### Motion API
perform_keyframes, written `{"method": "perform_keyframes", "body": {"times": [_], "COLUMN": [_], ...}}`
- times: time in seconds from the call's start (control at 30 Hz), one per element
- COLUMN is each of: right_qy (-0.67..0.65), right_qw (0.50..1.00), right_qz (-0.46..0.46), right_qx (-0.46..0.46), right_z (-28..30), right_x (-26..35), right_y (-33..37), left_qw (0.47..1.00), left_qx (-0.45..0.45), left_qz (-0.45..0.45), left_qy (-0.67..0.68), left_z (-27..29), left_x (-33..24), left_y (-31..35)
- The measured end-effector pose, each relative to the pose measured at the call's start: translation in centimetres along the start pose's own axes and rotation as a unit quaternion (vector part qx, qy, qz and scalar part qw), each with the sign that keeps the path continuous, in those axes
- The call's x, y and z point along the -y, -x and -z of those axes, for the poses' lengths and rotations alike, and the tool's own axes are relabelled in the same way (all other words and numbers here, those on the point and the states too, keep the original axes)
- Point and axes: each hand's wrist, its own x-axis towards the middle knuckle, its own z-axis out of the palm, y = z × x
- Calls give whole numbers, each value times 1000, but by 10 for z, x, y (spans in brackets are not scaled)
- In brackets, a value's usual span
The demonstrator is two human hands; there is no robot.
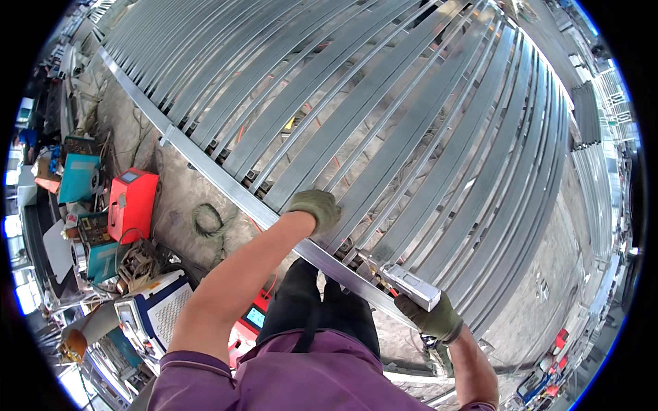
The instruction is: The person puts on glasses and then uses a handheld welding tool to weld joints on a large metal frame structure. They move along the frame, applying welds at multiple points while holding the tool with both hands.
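Observation:
Both my hands wear olive-green work gloves. My left hand [315, 209] is closed over a flat metal slat [367, 147] near its lower end, just above the long front rail [240, 195]. Its fingertips are hidden underneath. In my right hand [433, 318] is a silver, box-shaped welding gun [413, 285], gripped from below. Its narrow nozzle end points left toward the slat ends at the rail, where several small metal fittings show. I cannot tell whether the nozzle touches the metal.
Wide and narrow slats fan across a large frame over a concrete floor. Left of the rail stand a red machine [133, 205], teal machines [81, 177] and a coil of wire [208, 220]. Another red unit with a lit screen [256, 316] sits beside my legs. Stacked metal panels [591, 171] are far right.

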Motion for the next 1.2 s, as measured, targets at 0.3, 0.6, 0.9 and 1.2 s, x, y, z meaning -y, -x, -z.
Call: {"method": "perform_keyframes", "body": {"times": [0.3,0.6,0.9,1.2], "right_qy": [-35,-50,-86,-107], "right_qw": [987,972,960,957], "right_qz": [-42,56,56,121], "right_qx": [152,224,260,240], "right_z": [44,7,1,-9], "right_x": [4,-8,-2,-14], "right_y": [-46,-132,-156,-160], "left_qw": [997,998,998,998], "left_qx": [6,27,31,37], "left_qz": [0,9,15,34], "left_qy": [-73,-63,-57,-49], "left_z": [5,8,9,8], "left_x": [-17,-12,-11,-12], "left_y": [-28,-37,-33,-36]}}
